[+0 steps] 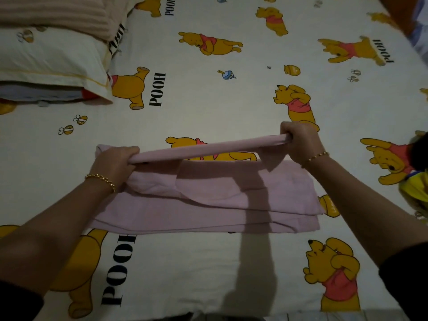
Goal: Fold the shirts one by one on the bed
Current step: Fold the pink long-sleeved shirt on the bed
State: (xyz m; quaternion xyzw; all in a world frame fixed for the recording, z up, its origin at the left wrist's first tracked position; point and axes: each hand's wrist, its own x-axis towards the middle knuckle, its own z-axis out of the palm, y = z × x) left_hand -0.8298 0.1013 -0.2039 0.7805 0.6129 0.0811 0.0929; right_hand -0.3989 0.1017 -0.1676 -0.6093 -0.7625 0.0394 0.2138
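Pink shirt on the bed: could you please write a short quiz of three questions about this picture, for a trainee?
1. True or false: the left hand and the right hand each grip one end of the lifted edge of the pink shirt.
2. Where does the pillow lie? A) at the far left of the bed; B) under the pink shirt; C) at the near right corner.
3. Fill the gap: the cloth at the right edge of the picture is ____ in colour.

Key: 1 true; 2 A; 3 yellow.
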